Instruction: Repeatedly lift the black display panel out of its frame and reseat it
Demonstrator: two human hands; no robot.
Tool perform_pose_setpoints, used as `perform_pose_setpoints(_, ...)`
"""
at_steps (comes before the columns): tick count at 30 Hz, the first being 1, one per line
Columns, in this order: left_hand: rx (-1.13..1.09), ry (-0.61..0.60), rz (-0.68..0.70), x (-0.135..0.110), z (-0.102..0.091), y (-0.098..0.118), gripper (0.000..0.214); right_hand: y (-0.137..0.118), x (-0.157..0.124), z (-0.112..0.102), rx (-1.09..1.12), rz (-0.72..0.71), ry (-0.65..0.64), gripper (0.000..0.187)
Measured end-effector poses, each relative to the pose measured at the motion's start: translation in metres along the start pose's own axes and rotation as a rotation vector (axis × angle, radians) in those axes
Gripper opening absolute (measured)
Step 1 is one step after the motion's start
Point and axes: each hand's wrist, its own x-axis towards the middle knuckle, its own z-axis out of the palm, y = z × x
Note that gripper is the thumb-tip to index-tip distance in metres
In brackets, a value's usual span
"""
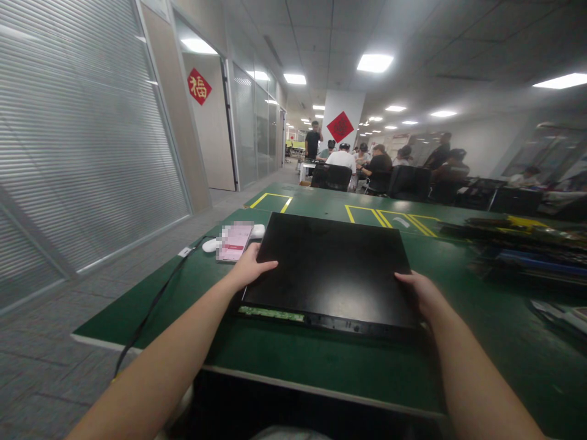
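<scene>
head, black panel, long axis crosswise

You are in an open-plan office set up for bench work. At your ten o'clock a glass partition with slatted blinds rises from grey carpet; at eleven stands a room door bearing a red diamond decoration. Between twelve and one, people sit together on dark office chairs near a pillar, under flat panel lights. The workshop side lies closer: toward your six, a green worktable, marked farther out with yellow lines, carries a black panel with an exposed circuit strip, and a blurred pile sits at three.
</scene>
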Motion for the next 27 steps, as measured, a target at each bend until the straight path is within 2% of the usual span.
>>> perform_pose_setpoints(14, 0.080, 0.006, 0.014, 0.002, -0.003, -0.002, 0.063, -0.001, -0.002, 0.001, -0.008, 0.005, 0.013, 0.034)
perform_pose_setpoints(21, 0.229, -0.006, 0.031, 0.003, -0.004, -0.002, 0.065, 0.001, 0.001, 0.001, -0.074, -0.017, 0.065, 0.031)
perform_pose_setpoints(27, 0.226, -0.009, 0.052, 0.005, -0.004, -0.008, 0.068, 0.003, 0.006, -0.001, -0.075, -0.017, 0.066, 0.032)
